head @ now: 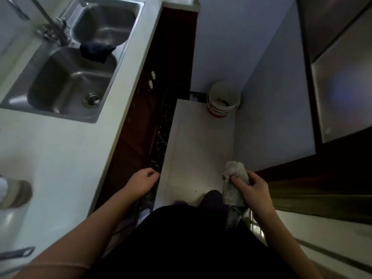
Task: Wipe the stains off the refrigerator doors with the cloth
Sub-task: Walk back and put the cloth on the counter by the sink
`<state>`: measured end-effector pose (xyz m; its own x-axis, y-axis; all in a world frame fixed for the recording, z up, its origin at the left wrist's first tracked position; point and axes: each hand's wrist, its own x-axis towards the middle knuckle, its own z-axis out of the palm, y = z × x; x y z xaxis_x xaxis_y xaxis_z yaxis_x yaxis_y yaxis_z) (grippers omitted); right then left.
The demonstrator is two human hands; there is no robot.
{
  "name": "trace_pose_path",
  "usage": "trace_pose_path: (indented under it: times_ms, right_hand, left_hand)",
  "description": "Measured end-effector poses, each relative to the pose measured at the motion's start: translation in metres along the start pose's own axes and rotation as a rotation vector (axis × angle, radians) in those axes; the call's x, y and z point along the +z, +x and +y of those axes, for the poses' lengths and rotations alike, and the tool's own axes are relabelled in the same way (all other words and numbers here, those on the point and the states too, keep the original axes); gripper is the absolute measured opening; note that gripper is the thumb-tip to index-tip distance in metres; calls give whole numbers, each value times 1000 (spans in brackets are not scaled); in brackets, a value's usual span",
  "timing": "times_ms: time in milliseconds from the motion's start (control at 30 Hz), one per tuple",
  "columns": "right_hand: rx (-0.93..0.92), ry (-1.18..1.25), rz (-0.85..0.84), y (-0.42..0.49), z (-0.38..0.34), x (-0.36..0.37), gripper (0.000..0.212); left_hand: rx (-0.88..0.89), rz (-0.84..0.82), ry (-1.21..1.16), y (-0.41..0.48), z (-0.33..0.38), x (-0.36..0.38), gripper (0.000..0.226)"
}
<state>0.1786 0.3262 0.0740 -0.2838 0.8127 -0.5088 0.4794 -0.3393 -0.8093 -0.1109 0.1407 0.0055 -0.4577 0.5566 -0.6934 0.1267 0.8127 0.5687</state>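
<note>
I saw my right grip (251,190) wrapped round the grey cloth (233,178), its bunched end poking out past the fingers and its tail hanging below. My left grip (144,181) hung relaxed, holding nothing, beside the table (70,148) edge.

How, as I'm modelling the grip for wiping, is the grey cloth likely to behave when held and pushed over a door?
Probably floppy: the cloth bunches in the right hand and its tail hangs limp below. Likely light, since curled fingers and thumb alone carry it. Its nubbly surface suggests it won't slip easily.
</note>
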Motion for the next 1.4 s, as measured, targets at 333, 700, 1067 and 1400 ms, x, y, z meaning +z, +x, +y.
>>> trace_pose_path:
  times_ms: [333, 700, 1067, 1400]
  right_hand:
    - [-67, -244, -285, 198, -112, 62, 16]
    - [-307, -628, -985, 248, -230, 236, 11]
    - [-541, -747, -1231, 194, -246, 375, 13]
    - [-690, -874, -1443, 123, -264, 498, 26]
  left_hand:
    - [-233, 189, -89, 69, 23, -31, 20]
    - [-601, 635, -661, 14, -4, -12, 20]
    - [-696, 843, -799, -11, -38, -33, 25]
    - [-810, 984, -967, -27, -30, -53, 29]
